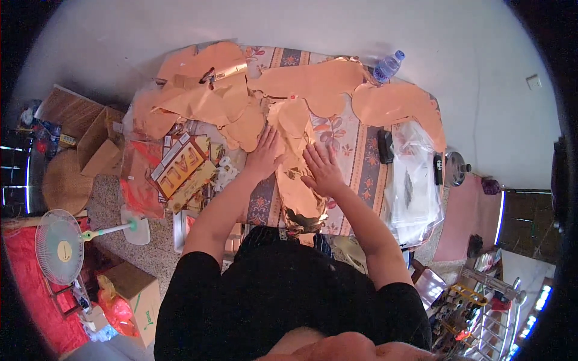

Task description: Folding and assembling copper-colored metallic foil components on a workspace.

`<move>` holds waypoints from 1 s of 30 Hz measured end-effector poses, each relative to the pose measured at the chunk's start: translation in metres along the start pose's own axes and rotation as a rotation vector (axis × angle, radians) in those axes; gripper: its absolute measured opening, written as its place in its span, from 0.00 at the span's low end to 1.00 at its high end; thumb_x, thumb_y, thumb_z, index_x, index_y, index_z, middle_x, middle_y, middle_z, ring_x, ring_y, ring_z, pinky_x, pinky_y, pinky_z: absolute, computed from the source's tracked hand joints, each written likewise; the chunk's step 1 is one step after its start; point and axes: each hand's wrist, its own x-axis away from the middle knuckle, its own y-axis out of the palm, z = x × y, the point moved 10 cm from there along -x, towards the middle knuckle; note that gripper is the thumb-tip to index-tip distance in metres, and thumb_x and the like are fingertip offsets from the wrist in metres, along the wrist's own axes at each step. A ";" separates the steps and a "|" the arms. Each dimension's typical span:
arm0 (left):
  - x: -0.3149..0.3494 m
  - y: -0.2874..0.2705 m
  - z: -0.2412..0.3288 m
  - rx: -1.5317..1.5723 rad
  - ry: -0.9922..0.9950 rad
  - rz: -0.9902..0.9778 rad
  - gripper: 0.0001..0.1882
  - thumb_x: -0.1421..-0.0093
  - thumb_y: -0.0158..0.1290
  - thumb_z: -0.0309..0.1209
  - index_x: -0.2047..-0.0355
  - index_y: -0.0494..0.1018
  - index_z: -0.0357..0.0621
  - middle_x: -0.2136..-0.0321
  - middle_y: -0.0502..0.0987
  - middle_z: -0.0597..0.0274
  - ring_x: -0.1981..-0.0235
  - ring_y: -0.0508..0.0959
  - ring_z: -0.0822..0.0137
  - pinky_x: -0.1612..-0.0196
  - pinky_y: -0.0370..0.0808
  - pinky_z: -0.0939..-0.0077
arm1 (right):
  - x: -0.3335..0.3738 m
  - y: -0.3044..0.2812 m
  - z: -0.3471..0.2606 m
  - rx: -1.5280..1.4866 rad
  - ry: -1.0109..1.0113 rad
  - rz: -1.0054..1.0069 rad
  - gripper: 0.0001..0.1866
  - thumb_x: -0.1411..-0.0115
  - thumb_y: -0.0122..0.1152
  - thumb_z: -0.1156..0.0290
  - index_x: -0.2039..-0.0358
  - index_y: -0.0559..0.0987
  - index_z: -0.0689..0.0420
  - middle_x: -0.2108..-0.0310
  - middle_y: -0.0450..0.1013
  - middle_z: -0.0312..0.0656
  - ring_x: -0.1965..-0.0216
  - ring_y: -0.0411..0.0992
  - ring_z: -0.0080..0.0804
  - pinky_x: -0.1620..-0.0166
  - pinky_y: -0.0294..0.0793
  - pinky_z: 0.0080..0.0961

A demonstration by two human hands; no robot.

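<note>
Room: a plain white wall [313, 27] stands at 12 o'clock, beyond a desk [367, 180] under a floral, striped cloth; clock directions here start from the foil between the hands, with the person at 6.
Foil piece: a long, shiny, copper-gold foil piece [301, 195] lies at the clock's centre, running from 12 to 6, its near end crumpled by the desk's edge.
Left hand: the left hand [262, 157] lies palm down at about 10 o'clock, fingers extended and released, along the foil's left edge.
Right hand: the right hand [325, 171] lies palm down at 3 o'clock, fingers spread, grasping nothing, thumb over the foil.
Flat sheets: matte peach-gold foil sheets spread at 10 o'clock [232, 108], just past 12 [325, 78] and 2 [391, 105].
Pressing: the hands seem to be flattening the foil; light, even palms stroking outward from the middle should crease it least.
Crumpled end: this probably needs gentle opening before any pressure, or folds may set.
Edges: the neighbouring left sheet lies close to the left fingers, so lifting clear of it would avoid dragging.
Bags: clear plastic bags [415, 195] lie between 3 and 4, well apart.
</note>
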 end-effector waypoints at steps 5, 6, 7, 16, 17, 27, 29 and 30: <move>-0.014 0.000 -0.003 -0.027 -0.017 0.004 0.39 0.39 0.45 0.47 0.38 0.50 0.30 0.35 0.48 0.43 0.32 0.45 0.50 0.33 0.45 0.59 | -0.002 -0.001 0.003 -0.048 0.020 -0.009 0.41 0.42 0.46 0.45 0.36 0.55 0.59 0.32 0.45 0.45 0.30 0.37 0.42 0.33 0.27 0.50; -0.014 -0.003 0.001 -0.046 0.003 0.022 0.39 0.40 0.45 0.47 0.38 0.50 0.30 0.35 0.48 0.43 0.32 0.45 0.50 0.33 0.44 0.59 | -0.001 -0.001 0.003 -0.051 0.023 -0.015 0.41 0.42 0.46 0.45 0.36 0.55 0.59 0.32 0.45 0.45 0.30 0.37 0.42 0.33 0.27 0.50; -0.012 -0.002 0.000 -0.045 -0.001 0.020 0.39 0.40 0.45 0.47 0.38 0.50 0.30 0.35 0.48 0.43 0.32 0.45 0.50 0.33 0.44 0.59 | -0.002 -0.002 0.002 -0.042 0.017 -0.001 0.41 0.42 0.46 0.45 0.36 0.55 0.59 0.32 0.45 0.45 0.30 0.38 0.42 0.33 0.27 0.50; 0.041 0.003 0.048 -0.213 0.059 -0.046 0.36 0.39 0.42 0.47 0.38 0.53 0.33 0.35 0.51 0.49 0.33 0.47 0.53 0.33 0.42 0.51 | 0.000 -0.004 0.001 -0.034 0.003 0.038 0.41 0.43 0.46 0.44 0.37 0.57 0.59 0.33 0.47 0.46 0.31 0.40 0.42 0.33 0.29 0.50; 0.049 0.005 0.056 -0.190 0.094 -0.062 0.36 0.39 0.42 0.47 0.38 0.53 0.33 0.36 0.52 0.48 0.33 0.48 0.52 0.34 0.42 0.50 | -0.001 -0.005 0.000 -0.023 -0.004 0.041 0.41 0.43 0.47 0.43 0.37 0.57 0.59 0.33 0.48 0.46 0.31 0.41 0.43 0.33 0.29 0.50; 0.139 0.018 0.095 -0.102 0.302 -0.180 0.40 0.42 0.45 0.52 0.38 0.55 0.37 0.37 0.55 0.50 0.34 0.52 0.55 0.34 0.41 0.48 | -0.002 -0.007 0.000 -0.023 -0.025 0.051 0.43 0.44 0.47 0.43 0.36 0.54 0.59 0.33 0.48 0.46 0.31 0.41 0.42 0.33 0.29 0.51; 0.148 0.011 0.098 -0.196 0.356 -0.172 0.39 0.44 0.46 0.54 0.39 0.59 0.38 0.37 0.58 0.53 0.34 0.54 0.56 0.34 0.42 0.49 | 0.000 -0.005 0.000 -0.004 -0.020 0.022 0.44 0.44 0.47 0.43 0.35 0.53 0.58 0.33 0.47 0.45 0.31 0.41 0.42 0.33 0.29 0.51; 0.152 0.011 0.099 -0.161 0.375 -0.212 0.39 0.45 0.47 0.54 0.40 0.60 0.39 0.37 0.58 0.54 0.35 0.55 0.57 0.34 0.43 0.50 | 0.001 -0.005 0.000 -0.002 -0.018 0.025 0.44 0.44 0.47 0.43 0.35 0.53 0.58 0.33 0.47 0.45 0.31 0.41 0.42 0.33 0.29 0.51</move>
